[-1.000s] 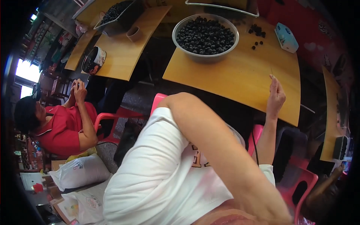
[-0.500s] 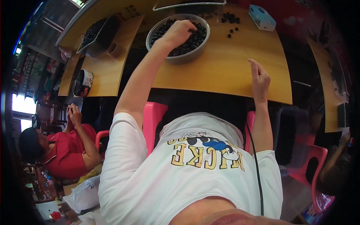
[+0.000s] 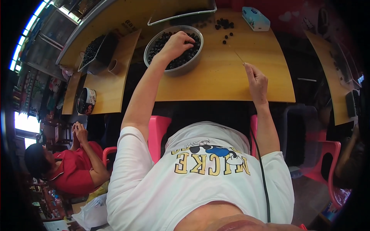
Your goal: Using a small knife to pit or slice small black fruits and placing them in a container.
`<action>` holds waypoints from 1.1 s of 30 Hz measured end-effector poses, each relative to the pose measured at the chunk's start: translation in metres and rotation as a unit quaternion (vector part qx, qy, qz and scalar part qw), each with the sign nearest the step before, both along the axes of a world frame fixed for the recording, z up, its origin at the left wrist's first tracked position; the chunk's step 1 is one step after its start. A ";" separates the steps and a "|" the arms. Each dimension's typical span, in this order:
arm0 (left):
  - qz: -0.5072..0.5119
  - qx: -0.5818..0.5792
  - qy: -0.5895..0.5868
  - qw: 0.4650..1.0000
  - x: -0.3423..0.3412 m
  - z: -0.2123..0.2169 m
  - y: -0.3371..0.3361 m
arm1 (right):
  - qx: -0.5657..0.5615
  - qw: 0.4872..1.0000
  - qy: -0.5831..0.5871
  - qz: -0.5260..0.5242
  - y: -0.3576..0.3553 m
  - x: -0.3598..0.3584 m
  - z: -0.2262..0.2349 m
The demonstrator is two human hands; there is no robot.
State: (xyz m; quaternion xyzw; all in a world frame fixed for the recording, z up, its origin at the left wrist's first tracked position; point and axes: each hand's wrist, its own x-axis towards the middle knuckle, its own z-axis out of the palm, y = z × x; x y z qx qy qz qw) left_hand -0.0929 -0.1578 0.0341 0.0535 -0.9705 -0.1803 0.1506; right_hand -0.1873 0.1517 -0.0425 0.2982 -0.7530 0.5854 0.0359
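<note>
A clear round plastic bowl (image 3: 147, 62) full of small dark round pieces (image 3: 189, 54) stands on the yellow wooden table. My left hand (image 3: 178, 45) reaches in over its contents; the fingers are closed and curled, and their tips are partly hidden, so what they hold does not show. To the right, over the table's near part, my right hand (image 3: 257, 80) pinches a thin needle-like rod (image 3: 239, 57) between thumb and forefinger. The rod points up and to the left, away from me.
Loose dark balls (image 3: 224, 24) lie at the table's far side, by a blue tissue pack (image 3: 256, 19) and a clear-rimmed tray (image 3: 182, 17). On the left table stand a dark-filled bin (image 3: 95, 54), a cup (image 3: 114, 67) and a tub (image 3: 86, 101). A person in red (image 3: 78, 169) sits there.
The view has shifted, so the table and bowl appear lower and further left. My left hand stays over the bowl; my right hand still pinches the rod, now seen more plainly.
</note>
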 end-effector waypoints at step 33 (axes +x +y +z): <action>-0.156 0.901 0.200 0.352 0.097 0.008 0.111 | -0.072 0.976 -0.113 0.174 0.000 0.039 0.045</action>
